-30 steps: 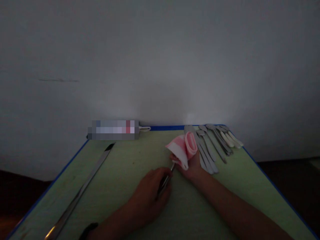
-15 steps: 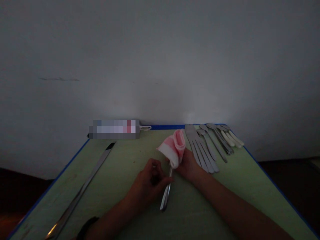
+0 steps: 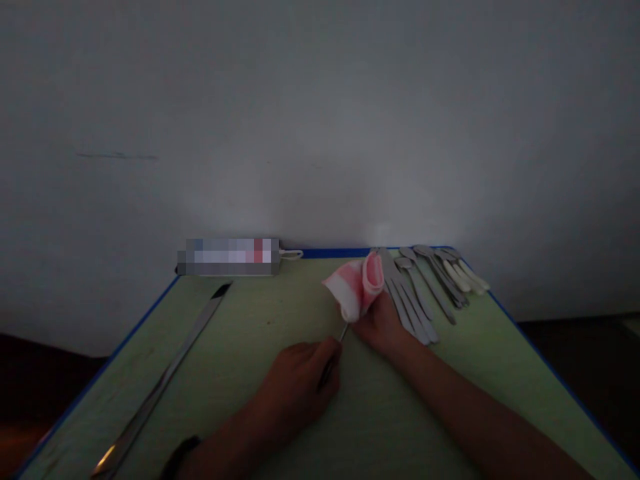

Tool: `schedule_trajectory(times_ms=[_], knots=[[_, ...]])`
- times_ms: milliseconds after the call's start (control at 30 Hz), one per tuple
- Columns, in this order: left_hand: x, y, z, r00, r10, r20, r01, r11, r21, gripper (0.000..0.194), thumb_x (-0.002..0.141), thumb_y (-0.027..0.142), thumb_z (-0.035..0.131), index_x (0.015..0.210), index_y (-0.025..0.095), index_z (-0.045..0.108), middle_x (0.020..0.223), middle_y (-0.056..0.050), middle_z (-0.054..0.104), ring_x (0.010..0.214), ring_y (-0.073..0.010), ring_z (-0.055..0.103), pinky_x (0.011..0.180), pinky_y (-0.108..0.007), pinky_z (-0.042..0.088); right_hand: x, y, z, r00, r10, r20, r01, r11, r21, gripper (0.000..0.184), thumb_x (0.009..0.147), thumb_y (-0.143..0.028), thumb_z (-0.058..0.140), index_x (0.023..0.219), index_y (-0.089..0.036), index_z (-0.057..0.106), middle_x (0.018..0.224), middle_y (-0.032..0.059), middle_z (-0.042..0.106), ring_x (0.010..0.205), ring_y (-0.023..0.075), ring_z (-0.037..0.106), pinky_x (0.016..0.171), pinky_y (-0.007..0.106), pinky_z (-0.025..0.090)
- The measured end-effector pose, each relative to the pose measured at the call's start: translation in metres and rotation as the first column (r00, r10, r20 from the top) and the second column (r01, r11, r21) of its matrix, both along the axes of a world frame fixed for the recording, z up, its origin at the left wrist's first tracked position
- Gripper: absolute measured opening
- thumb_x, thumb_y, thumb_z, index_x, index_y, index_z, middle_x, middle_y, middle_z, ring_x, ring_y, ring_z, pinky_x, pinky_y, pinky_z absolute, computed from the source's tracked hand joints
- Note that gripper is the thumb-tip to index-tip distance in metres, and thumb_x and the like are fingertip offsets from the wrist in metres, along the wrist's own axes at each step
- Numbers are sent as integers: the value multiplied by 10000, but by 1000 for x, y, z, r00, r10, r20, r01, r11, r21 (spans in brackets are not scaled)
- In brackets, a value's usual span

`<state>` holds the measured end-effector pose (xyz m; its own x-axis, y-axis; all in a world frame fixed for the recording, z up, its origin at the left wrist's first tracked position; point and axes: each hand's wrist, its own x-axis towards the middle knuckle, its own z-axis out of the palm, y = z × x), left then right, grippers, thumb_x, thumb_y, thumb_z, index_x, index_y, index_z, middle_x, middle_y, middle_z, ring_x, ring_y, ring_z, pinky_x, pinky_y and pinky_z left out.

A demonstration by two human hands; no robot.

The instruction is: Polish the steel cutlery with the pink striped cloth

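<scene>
My left hand [image 3: 310, 373] is closed around the handle of a metal piece of cutlery, of which only a thin shaft [image 3: 344, 332] shows. A pink and white cloth [image 3: 353, 287] covers the far end, so I cannot tell what kind of cutlery it is. My right hand [image 3: 383, 323] grips the cloth from the right and below, with its fingers mostly hidden behind the fabric. Just beyond that hand, several flat grey forks [image 3: 407, 303] lie side by side.
Spoons [image 3: 425, 283] and white-handled cutlery [image 3: 465, 277] lie at the back right of the green table [image 3: 240, 333]. A long, shiny metal utensil [image 3: 170, 373] rests along the left side. At the back left is a pixelated box [image 3: 230, 258] with a white loop, before a grey wall.
My left hand has turned and closed over the handle, which it only touched with the thumb before. My right hand and the cloth have shifted slightly right and away from me.
</scene>
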<state>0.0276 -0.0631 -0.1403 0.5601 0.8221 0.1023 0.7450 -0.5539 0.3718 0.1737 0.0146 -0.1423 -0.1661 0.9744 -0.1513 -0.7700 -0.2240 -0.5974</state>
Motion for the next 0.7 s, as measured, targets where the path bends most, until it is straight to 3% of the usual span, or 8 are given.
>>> schedule_trajectory(times_ms=[233,433,567,700], knots=[[-4,1,-5,994,-66,-85,74,992,97,156,870,159,367,765,205,473,607,13,569,535,-134,534,525,-241,315,-8,-1,-3,998,55,25,-55,998,10,195,757,-374,612,720,-182,604,680,12,656,793,167,606,746,286,481],[-2,2,4,992,72,-104,-70,997,20,159,880,343,437,803,211,479,626,22,585,514,-138,525,518,-247,297,-5,0,1,999,34,9,-33,996,-83,287,793,-426,552,621,-196,570,556,-8,594,605,151,563,620,271,480],[-5,4,11,995,-41,-93,39,999,-20,167,873,374,466,858,215,515,747,-1,645,612,-161,581,560,-257,342,-4,1,6,998,-19,61,27,991,-127,285,797,-430,542,633,-199,579,487,-22,536,491,140,499,540,272,457],[-6,6,9,988,-80,-134,76,997,-31,227,914,384,416,877,200,544,804,-29,677,682,-192,629,599,-279,406,-5,1,0,994,-10,110,18,997,-70,319,775,-500,550,648,-207,566,543,-12,566,664,175,586,663,298,476]])
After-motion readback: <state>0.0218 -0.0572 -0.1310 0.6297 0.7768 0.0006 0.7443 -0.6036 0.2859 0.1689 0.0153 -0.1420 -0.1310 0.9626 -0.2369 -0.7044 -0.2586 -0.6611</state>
